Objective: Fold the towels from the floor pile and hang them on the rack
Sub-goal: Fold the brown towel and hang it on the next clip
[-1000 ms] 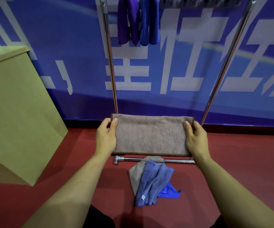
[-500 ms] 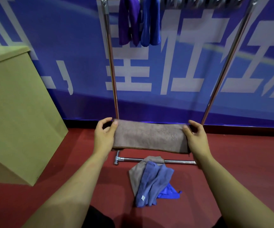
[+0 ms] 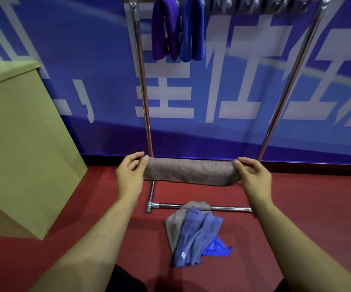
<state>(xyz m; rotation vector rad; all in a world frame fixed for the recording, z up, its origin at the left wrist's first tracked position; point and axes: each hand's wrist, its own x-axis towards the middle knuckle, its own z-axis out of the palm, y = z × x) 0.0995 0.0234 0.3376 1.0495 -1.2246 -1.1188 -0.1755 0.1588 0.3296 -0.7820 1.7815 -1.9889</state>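
Note:
I hold a brown towel [image 3: 190, 172] stretched level in front of me, folded into a narrow band. My left hand [image 3: 130, 175] pinches its left end and my right hand [image 3: 252, 175] pinches its right end. Below it on the red floor lies the pile [image 3: 195, 234]: a brown towel, a grey-blue towel and a bright blue one underneath. The metal rack [image 3: 142, 81] stands against the wall, with a purple towel [image 3: 164, 28] and a blue towel [image 3: 192, 30] hanging from its top bar.
A tan wooden cabinet [image 3: 23, 144] stands at the left, close to the rack's left pole. The rack's base bar [image 3: 229, 208] lies across the floor just behind the pile. A blue banner wall [image 3: 212, 91] closes the back.
The brown towel went from a tall rectangle to a narrow band as its lower edge came up. Both hands stayed at its ends, shifting slightly outward.

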